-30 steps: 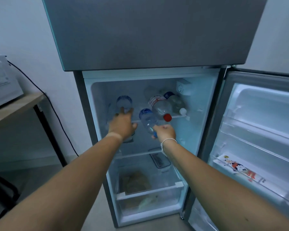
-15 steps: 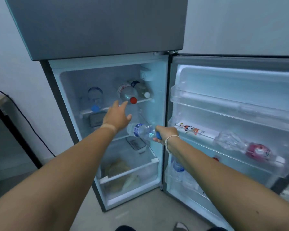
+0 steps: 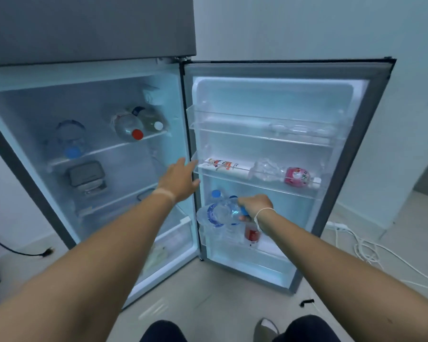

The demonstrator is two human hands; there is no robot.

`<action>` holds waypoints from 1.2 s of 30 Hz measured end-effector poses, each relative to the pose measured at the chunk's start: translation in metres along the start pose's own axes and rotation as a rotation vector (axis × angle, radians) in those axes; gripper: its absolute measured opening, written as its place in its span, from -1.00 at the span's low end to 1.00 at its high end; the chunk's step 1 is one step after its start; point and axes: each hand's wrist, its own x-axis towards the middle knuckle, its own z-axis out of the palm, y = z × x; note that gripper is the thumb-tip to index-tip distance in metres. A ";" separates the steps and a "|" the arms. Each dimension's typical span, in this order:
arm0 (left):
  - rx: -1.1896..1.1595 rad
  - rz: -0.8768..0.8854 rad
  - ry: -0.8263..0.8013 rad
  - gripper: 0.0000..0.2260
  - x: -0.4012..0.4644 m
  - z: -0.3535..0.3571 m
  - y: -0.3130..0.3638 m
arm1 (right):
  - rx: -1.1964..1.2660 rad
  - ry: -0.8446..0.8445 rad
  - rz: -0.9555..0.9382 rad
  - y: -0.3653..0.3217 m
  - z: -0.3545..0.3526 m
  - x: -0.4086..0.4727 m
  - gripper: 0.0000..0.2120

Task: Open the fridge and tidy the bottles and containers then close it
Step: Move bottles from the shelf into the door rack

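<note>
The fridge stands open, its door (image 3: 371, 149) swung to the right. My right hand (image 3: 253, 206) grips a clear water bottle (image 3: 218, 214) by its blue cap, holding it sideways over the lowest door rack (image 3: 269, 248). That rack holds a blue-capped bottle (image 3: 216, 194) and a red can (image 3: 252, 234). My left hand (image 3: 179, 180) is open, fingers spread, at the door's inner edge. On the top inner shelf lie a red-capped bottle (image 3: 127, 127), a white-capped bottle (image 3: 153, 120) and a blue-capped bottle (image 3: 71, 141). A grey lidded container (image 3: 85, 175) sits on the shelf below.
The middle door rack (image 3: 257, 186) carries a flat printed carton (image 3: 224, 165) and a lying bottle with a pink label (image 3: 295, 177). White cables (image 3: 363, 248) trail on the floor at right, a black cable (image 3: 17, 251) at left. My knees are at the bottom edge.
My right hand has carried the water bottle from the inner shelf over to the lowest door rack. My left hand has let go of the shelf bottle and drifted right. The view has turned toward the door.
</note>
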 end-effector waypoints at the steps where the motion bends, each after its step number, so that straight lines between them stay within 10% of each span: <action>1: 0.010 0.023 -0.005 -0.47 0.000 0.003 0.005 | -0.016 0.009 -0.001 0.004 -0.007 0.000 -0.73; 17: 0.160 0.285 -0.087 -0.48 0.030 0.053 0.093 | -0.367 0.214 -0.046 0.038 -0.098 0.014 -0.76; 24: 0.271 0.326 0.117 -0.59 0.036 0.054 0.092 | -0.598 0.210 -0.133 0.032 -0.108 0.026 -0.96; 36: 0.216 0.342 0.145 -0.59 0.035 0.058 0.089 | -0.821 0.167 -0.203 0.056 -0.070 0.086 -0.75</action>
